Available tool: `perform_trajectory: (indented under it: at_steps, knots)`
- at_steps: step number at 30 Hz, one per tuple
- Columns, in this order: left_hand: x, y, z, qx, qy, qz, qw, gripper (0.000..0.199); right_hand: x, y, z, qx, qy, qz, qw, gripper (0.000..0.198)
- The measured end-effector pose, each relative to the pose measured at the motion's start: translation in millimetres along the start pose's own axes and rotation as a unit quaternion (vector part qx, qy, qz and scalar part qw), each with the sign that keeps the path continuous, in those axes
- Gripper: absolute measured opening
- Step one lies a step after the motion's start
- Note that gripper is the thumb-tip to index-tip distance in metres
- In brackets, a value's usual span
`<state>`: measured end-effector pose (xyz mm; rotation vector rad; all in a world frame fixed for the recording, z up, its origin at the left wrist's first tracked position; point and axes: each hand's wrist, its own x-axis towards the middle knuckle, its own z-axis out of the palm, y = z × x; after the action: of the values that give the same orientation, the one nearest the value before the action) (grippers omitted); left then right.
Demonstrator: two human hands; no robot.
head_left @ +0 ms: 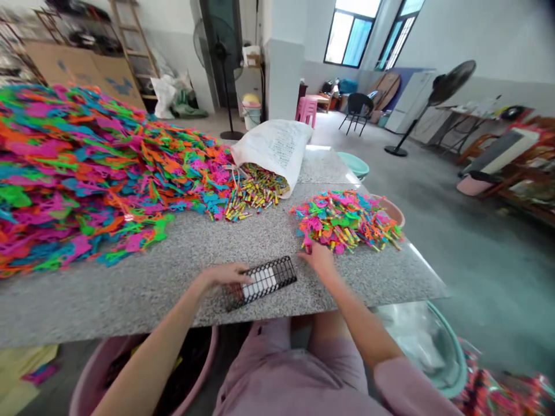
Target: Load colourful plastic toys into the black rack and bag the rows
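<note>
My left hand (228,274) is closed over the left end of a small black lattice basket (284,270) on the speckled stone table (186,300). White rectangular pieces (260,282) lie side by side in the basket. At the near edge of a small heap of bright plastic toy pieces (347,214), my right hand (319,258) reaches in with its thumb apart from the fingers. Its fingertips touch the heap and are partly hidden. Thin yellow patterned tubes are mixed into this heap.
A large mound of coloured plastic pieces (87,173) covers the table's left side. A white sack (277,147) spills yellow tubes (255,193). Below the table stand a pink tub (212,352) and a green tub (457,352). A pinkish basin (396,211) sits behind the small heap.
</note>
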<state>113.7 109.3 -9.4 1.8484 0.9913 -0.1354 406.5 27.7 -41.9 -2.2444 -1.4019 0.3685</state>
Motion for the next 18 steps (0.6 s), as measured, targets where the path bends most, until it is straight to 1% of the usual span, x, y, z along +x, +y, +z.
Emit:
perform_trajectory:
  at_steps: [2,3,4,6,7,8,9,10,11,12,13,14,15,16,17,18]
  knots:
    - [12,0,1,0.039,0.049,-0.006,0.998,0.043,6,-1,6,0.059,-0.016,0.020,0.998,0.022]
    - [13,-1,8,0.053,0.083,-0.008,0.995,0.041,3,3,8,0.081,-0.029,0.022,0.996,0.023]
    - [11,-4,20,0.066,0.117,-0.005,0.991,0.040,-3,8,9,0.095,-0.045,0.019,0.994,0.024]
    - [6,-7,58,0.097,0.174,0.011,0.980,0.042,-20,17,12,0.149,-0.101,0.018,0.984,0.023]
    - [4,-8,80,0.166,0.215,0.047,0.961,0.047,-29,19,14,0.200,-0.134,0.024,0.970,0.022]
    - [4,-7,104,0.234,0.247,0.086,0.936,0.056,-37,19,17,0.259,-0.166,0.031,0.951,0.023]
    - [6,-5,126,0.280,0.276,0.105,0.913,0.064,-44,17,20,0.318,-0.192,0.036,0.928,0.025]
    - [10,-1,144,0.307,0.302,0.101,0.897,0.066,-49,13,24,0.368,-0.209,0.037,0.905,0.028]
    - [15,5,159,0.316,0.319,0.088,0.889,0.064,-53,8,27,0.403,-0.217,0.030,0.889,0.031]
    - [21,12,167,0.307,0.330,0.069,0.890,0.063,-55,2,29,0.417,-0.214,0.015,0.883,0.033]
    - [25,20,171,0.283,0.335,0.051,0.897,0.065,-56,-3,30,0.414,-0.201,-0.002,0.888,0.034]
    - [26,29,169,0.251,0.329,0.042,0.910,0.065,-56,-8,31,0.399,-0.173,-0.016,0.901,0.035]
    - [22,38,163,0.209,0.311,0.045,0.926,0.064,-56,-13,30,0.371,-0.130,-0.026,0.919,0.035]
    - [12,46,154,0.153,0.297,0.046,0.941,0.064,-56,-17,28,0.336,-0.077,-0.032,0.938,0.036]
    - [-3,53,144,0.082,0.295,0.048,0.951,0.060,-55,-20,25,0.300,-0.024,-0.034,0.953,0.037]
    - [-24,58,135,-0.003,0.285,0.076,0.955,0.051,-55,-24,23,0.271,0.013,-0.036,0.962,0.037]
